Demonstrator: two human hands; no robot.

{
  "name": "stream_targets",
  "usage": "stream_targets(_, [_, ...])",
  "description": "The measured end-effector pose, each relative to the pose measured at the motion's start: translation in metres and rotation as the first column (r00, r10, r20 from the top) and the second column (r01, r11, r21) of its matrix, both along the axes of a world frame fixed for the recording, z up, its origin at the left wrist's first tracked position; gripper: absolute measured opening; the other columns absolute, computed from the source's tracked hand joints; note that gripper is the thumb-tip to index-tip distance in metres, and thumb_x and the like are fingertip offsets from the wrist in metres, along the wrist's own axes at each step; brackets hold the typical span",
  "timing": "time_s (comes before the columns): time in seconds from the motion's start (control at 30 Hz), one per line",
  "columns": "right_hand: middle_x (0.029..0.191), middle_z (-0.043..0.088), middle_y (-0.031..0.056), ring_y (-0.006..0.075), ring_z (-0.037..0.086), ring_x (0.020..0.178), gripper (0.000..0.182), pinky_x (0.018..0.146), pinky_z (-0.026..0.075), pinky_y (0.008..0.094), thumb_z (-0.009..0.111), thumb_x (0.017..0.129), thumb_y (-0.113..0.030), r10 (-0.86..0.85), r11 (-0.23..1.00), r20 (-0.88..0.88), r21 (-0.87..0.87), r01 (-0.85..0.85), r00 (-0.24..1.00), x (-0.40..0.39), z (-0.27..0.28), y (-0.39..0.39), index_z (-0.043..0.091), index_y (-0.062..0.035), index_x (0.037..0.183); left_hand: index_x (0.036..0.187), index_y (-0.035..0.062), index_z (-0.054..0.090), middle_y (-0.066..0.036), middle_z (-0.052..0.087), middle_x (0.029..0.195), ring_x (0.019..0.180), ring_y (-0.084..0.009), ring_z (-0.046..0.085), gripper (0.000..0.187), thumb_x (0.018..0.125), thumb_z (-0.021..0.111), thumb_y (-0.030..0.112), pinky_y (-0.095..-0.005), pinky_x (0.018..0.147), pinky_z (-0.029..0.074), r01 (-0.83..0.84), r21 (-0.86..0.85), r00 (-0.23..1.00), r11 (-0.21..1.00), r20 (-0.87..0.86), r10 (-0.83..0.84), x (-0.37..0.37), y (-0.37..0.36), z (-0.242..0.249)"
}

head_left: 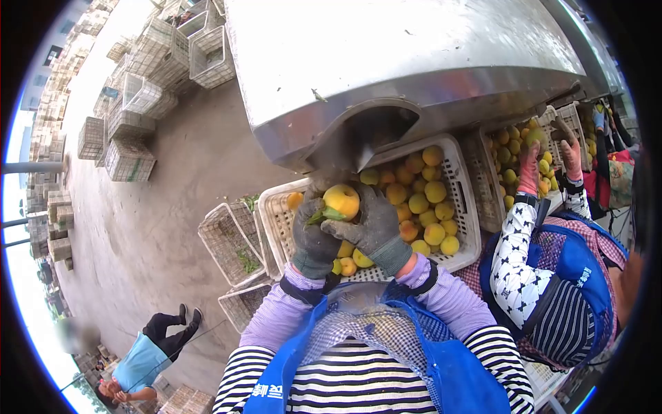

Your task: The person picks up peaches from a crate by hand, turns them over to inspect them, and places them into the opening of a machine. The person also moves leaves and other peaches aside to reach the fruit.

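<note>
A yellow peach (342, 200) with a green leaf (316, 217) beside it sits between my two hands, above a white plastic crate (472, 231). My left hand (314, 238), in a dark grey work glove, closes on the peach from the left. From the right, my right hand (372, 224), gloved alike, holds it with the thumb pressed near its lower edge. Many yellow-orange peaches (417, 203) lie in the crate under and right of my hands. Part of the crate's contents is hidden by my hands and forearms.
A metal machine with a chute opening (369, 131) overhangs the crate's far side. Empty-looking crates (231, 245) with leaves stand at left. At right, a co-worker's gloved hands (529, 165) are over another peach crate. A person (141, 362) is at lower left; stacked crates (131, 159) stand behind.
</note>
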State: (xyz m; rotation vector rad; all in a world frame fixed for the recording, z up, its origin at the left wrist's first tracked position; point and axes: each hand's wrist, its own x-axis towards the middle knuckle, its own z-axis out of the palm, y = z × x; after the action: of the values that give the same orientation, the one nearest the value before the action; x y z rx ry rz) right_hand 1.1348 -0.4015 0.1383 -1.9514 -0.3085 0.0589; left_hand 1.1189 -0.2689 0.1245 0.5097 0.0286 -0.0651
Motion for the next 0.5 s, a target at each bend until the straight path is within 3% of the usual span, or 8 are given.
stream_targets(0.03, [0.113,0.059,0.0167,0.0351,0.062,0.099,0.084,0.08,0.053,0.0434,0.083,0.067,-0.05,0.004,0.999,-0.045,0.044,-0.002,0.999,-0.001,0.0,0.002,0.051,-0.0109,0.134,0.134,-0.0036,0.05,-0.018,0.055,0.135,0.126,-0.0249,0.052,0.041,0.102,0.044,0.023,-0.0366,0.109,0.04,-0.022,0.169,1.0,0.985,-0.007,0.024,-0.001,-0.001,0.002])
stream_targets(0.1, [0.109,0.059,0.0165,0.0353,0.062,0.096,0.08,0.077,0.053,0.0443,0.082,0.068,-0.049,-0.079,0.983,0.076,-0.158,0.09,0.994,0.002,0.004,0.001,0.053,-0.0117,0.132,0.135,-0.0037,0.05,-0.019,0.053,0.137,0.128,-0.0254,0.051,0.045,0.105,0.037,0.028,-0.0375,0.11,0.039,-0.063,0.49,0.997,0.869,-0.011,0.079,-0.003,-0.002,0.006])
stream_targets(0.17, [0.106,0.059,0.0163,0.0353,0.063,0.093,0.076,0.075,0.054,0.0452,0.082,0.068,-0.048,-0.106,0.957,0.169,-0.252,0.147,0.98,0.006,0.008,0.002,0.055,-0.0123,0.13,0.13,-0.0017,0.052,-0.017,0.056,0.129,0.117,-0.0233,0.056,0.037,0.105,0.036,0.019,-0.0369,0.101,0.046,-0.205,0.883,0.978,0.423,0.176,0.108,-0.005,0.005,-0.005])
stream_targets(0.23, [0.105,0.06,0.0159,0.0353,0.063,0.09,0.074,0.074,0.053,0.0459,0.082,0.067,-0.048,-0.103,0.953,0.221,-0.258,0.16,0.97,0.01,0.01,0.002,0.057,-0.0128,0.126,0.129,-0.0002,0.053,-0.015,0.058,0.125,0.112,-0.0218,0.058,0.033,0.105,0.037,0.016,-0.0365,0.097,0.049,-0.236,0.941,0.97,0.244,0.213,0.114,-0.006,0.006,-0.007])
stream_targets(0.3, [0.104,0.06,0.0159,0.0356,0.064,0.089,0.073,0.072,0.053,0.0454,0.082,0.067,-0.048,-0.071,0.922,0.223,-0.357,0.149,0.972,0.018,-0.003,-0.001,0.056,-0.0132,0.126,0.13,0.0009,0.053,-0.012,0.058,0.124,0.112,-0.0209,0.058,0.032,0.105,0.04,0.018,-0.0363,0.096,0.05,-0.178,0.871,0.978,0.457,0.107,0.177,-0.004,0.003,0.01])
stream_targets(0.4, [0.102,0.062,0.0152,0.0354,0.064,0.088,0.069,0.072,0.053,0.0449,0.082,0.068,-0.047,-0.08,0.88,0.35,-0.415,0.231,0.933,0.041,-0.019,-0.001,0.059,-0.0134,0.122,0.143,0.0018,0.041,-0.014,0.055,0.128,0.12,-0.0206,0.055,0.042,0.107,0.038,0.023,-0.0354,0.104,0.044,-0.09,0.684,0.948,0.724,-0.163,0.272,-0.02,0.017,-0.019])
stream_targets(0.5, [0.097,0.066,0.0133,0.034,0.065,0.084,0.062,0.076,0.053,0.0444,0.082,0.068,-0.047,-0.074,0.889,0.425,-0.381,0.253,0.902,0.082,-0.021,0.007,0.062,-0.0106,0.114,0.145,0.0047,0.04,-0.014,0.054,0.131,0.119,-0.0205,0.056,0.046,0.104,0.047,0.024,-0.0367,0.1,0.047,-0.151,0.65,0.853,0.745,-0.295,0.431,-0.041,0.037,-0.065])
